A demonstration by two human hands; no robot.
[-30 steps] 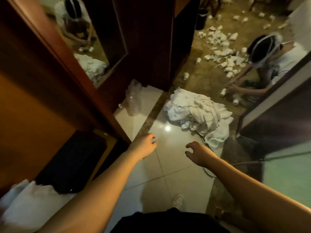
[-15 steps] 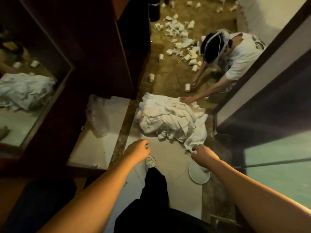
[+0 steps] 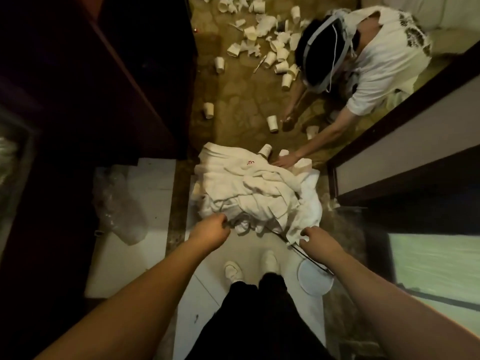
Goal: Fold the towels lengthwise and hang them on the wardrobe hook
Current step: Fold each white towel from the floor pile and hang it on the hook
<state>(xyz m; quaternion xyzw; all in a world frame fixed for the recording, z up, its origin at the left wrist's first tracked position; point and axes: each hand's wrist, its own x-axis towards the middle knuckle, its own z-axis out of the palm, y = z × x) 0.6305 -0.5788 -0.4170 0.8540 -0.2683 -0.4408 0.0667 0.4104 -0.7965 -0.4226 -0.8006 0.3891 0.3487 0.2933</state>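
Both hands have advanced to the near edge of the towel pile [image 3: 254, 193] on the floor [image 3: 213, 287]. Left hand [image 3: 210, 231] and right hand [image 3: 318, 237] curl at its hem; grip contact unconfirmed. Pickup is imminent

Bare forearms, black trousers [image 3: 259, 320], seemingly white shoes [image 3: 233, 271].

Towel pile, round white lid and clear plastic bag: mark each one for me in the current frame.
towel pile [image 3: 255, 193]: head view, on the crumpled middle of the heap.
round white lid [image 3: 315, 279]: head view, on its flat centre.
clear plastic bag [image 3: 122, 201]: head view, on its crinkled middle.
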